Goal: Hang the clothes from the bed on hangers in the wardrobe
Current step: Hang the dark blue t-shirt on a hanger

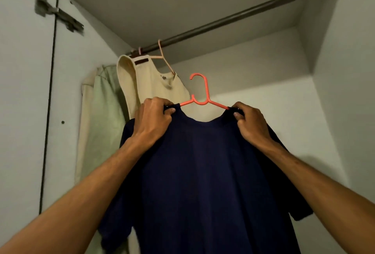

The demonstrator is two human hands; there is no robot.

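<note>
Brightness: dim, flat indoor light with a grey-green cast
Direction: light falls from the front onto the back wall (263,116), its brightest area
Shadows: a soft one on that wall beside the shirt (203,172), lower right; the roof panel (182,6) above the rail (233,17) is darker
Shirt: almost black, folds barely readable
Blur: hinge (58,13) and door (24,91) smeared; hanger (207,93) sharp
Distortion: wide-angle bending of door lines at the left edge

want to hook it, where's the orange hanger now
Centre view: orange hanger in the navy shirt, between left hand and right hand, below the rail.
</note>
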